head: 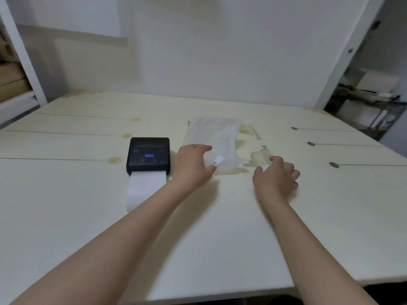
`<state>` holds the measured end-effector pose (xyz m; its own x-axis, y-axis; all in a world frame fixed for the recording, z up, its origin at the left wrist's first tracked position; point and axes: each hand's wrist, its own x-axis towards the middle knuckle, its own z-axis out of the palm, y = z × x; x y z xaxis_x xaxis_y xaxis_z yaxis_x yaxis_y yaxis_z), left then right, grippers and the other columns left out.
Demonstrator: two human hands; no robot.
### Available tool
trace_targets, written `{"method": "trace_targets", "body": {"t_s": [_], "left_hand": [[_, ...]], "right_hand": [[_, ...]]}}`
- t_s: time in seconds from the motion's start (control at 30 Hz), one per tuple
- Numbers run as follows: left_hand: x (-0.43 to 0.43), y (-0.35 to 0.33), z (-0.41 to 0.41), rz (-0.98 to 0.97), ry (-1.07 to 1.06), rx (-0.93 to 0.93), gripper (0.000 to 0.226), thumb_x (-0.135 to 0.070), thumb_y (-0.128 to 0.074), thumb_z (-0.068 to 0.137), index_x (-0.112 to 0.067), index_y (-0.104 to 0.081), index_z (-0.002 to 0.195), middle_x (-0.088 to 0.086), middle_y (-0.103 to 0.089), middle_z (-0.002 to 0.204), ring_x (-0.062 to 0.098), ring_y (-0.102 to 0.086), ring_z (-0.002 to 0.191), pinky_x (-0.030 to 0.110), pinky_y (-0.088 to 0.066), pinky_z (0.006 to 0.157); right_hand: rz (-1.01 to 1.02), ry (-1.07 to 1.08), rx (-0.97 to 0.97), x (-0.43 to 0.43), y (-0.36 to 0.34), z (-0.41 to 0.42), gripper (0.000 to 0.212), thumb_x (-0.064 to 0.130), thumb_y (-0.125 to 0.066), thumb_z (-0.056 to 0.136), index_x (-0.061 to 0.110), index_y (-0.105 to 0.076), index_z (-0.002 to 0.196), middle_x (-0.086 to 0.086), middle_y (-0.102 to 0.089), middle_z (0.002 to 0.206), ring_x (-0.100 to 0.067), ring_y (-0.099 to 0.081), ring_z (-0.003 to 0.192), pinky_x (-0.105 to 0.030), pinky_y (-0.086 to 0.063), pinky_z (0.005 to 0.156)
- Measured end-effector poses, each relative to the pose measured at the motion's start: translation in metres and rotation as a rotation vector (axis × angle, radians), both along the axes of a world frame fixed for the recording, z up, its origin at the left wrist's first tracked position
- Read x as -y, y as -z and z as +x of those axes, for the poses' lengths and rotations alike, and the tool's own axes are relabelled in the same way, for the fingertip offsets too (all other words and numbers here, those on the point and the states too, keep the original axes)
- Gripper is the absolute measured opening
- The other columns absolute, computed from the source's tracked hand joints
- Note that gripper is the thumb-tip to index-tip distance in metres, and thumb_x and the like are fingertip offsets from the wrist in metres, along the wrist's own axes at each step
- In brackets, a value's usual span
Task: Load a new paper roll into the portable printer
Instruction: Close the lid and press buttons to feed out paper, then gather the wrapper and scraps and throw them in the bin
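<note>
A black portable printer [148, 154] lies flat on the pale wooden table [66, 216], its small display lit. A strip of white paper [144, 190] hangs out of its front slot toward me. To its right lies a translucent plastic bag [215, 134]. My left hand [193, 166] rests at the bag's near end, fingers spread around it, close to a small white tab [218, 160]. My right hand [276, 179] hovers just right of the bag with fingers curled; a small white piece shows by its thumb. Whether either hand grips anything is unclear.
Peeled, yellowish patches [259, 156] mark the table surface beside the bag. A white wall stands behind the table. Shelving with boxes [13, 80] is at the far left and a dark rack [372, 106] at the far right.
</note>
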<state>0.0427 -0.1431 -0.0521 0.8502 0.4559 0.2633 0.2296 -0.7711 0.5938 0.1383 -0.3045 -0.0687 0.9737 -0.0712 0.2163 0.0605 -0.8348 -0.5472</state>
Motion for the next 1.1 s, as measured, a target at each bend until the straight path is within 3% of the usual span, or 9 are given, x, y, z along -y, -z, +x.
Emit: {"method": "trace_targets", "body": {"t_s": [0.13,0.23,0.37,0.47,0.57,0.73,0.87,1.0,1.1], "left_hand": [[0.011,0.014,0.01,0.067,-0.054,-0.087,0.054,-0.026,-0.073,0.079,-0.014,-0.057,0.129,0.005,-0.06,0.132,0.025,-0.048,0.129,0.034,-0.036,0.107],[0.014,0.021,0.013,0.095,-0.113,-0.123,0.04,-0.025,-0.066,0.083,-0.015,-0.06,0.121,0.007,-0.062,0.123,0.028,-0.054,0.118,0.034,-0.04,0.099],[0.016,0.021,0.014,0.128,-0.13,-0.152,0.024,-0.027,-0.058,0.09,-0.018,-0.065,0.111,0.007,-0.067,0.113,0.031,-0.058,0.108,0.037,-0.044,0.085],[0.022,0.018,0.012,0.14,-0.123,-0.152,0.022,-0.028,-0.058,0.09,-0.02,-0.067,0.109,0.005,-0.069,0.111,0.031,-0.058,0.108,0.035,-0.041,0.081],[0.031,0.015,0.009,0.124,-0.097,-0.178,0.021,-0.03,-0.06,0.089,-0.023,-0.068,0.108,0.001,-0.069,0.113,0.027,-0.057,0.111,0.035,-0.038,0.085],[0.046,0.001,0.002,0.126,0.046,-0.312,0.024,-0.04,-0.069,0.083,-0.03,-0.07,0.105,-0.009,-0.067,0.106,0.019,-0.061,0.107,0.032,-0.044,0.083],[0.039,-0.008,-0.003,-0.081,0.03,-0.214,0.016,-0.028,-0.062,0.086,-0.03,-0.071,0.1,-0.012,-0.07,0.111,0.013,-0.065,0.102,0.031,-0.053,0.084],[0.025,-0.007,0.002,-0.079,-0.166,0.005,0.04,-0.026,-0.058,0.091,-0.024,-0.052,0.131,0.009,-0.048,0.136,0.027,-0.043,0.129,0.036,-0.04,0.1],[0.018,-0.005,0.012,-0.412,-0.175,-0.043,0.076,-0.034,-0.061,0.091,-0.02,-0.02,0.153,0.014,-0.029,0.154,0.032,-0.031,0.141,0.043,-0.034,0.112]], "right_hand": [[-0.21,0.057,-0.156,0.023,0.003,0.013,0.059,0.041,-0.053,0.094,0.01,-0.034,0.141,-0.023,-0.043,0.142,-0.04,-0.035,0.133,-0.046,-0.028,0.11],[-0.185,0.042,-0.152,0.03,0.004,0.016,0.061,0.038,-0.061,0.091,0.01,-0.034,0.138,-0.021,-0.044,0.14,-0.038,-0.039,0.13,-0.045,-0.033,0.107],[0.128,-0.092,-0.092,0.033,-0.005,0.014,0.046,0.02,-0.057,0.096,0.009,-0.041,0.137,-0.015,-0.054,0.131,-0.035,-0.056,0.116,-0.036,-0.043,0.085],[0.54,-0.219,-0.095,0.031,-0.022,0.011,0.038,0.027,-0.055,0.097,0.009,-0.048,0.13,-0.01,-0.061,0.114,-0.026,-0.061,0.092,-0.024,-0.043,0.06],[0.626,-0.376,-0.066,0.018,-0.036,0.008,0.03,0.03,-0.054,0.097,0.005,-0.054,0.113,-0.007,-0.058,0.092,-0.015,-0.055,0.067,-0.01,-0.038,0.043],[0.389,-0.464,-0.135,-0.011,-0.035,0.002,0.057,0.045,-0.053,0.095,0.007,-0.044,0.136,-0.008,-0.06,0.116,-0.024,-0.061,0.095,-0.028,-0.041,0.063],[0.039,-0.396,-0.214,-0.018,-0.021,-0.001,0.081,0.052,-0.056,0.092,0.006,-0.022,0.15,-0.018,-0.036,0.147,-0.035,-0.041,0.133,-0.039,-0.038,0.099],[-0.109,-0.244,-0.089,-0.013,-0.023,-0.001,0.076,0.051,-0.057,0.091,0.012,-0.027,0.149,-0.015,-0.034,0.15,-0.035,-0.028,0.139,-0.042,-0.028,0.109],[-0.176,-0.156,-0.165,-0.003,-0.022,0.002,0.082,0.051,-0.061,0.087,0.012,-0.024,0.149,-0.015,-0.04,0.147,-0.035,-0.032,0.136,-0.042,-0.028,0.106]]}}
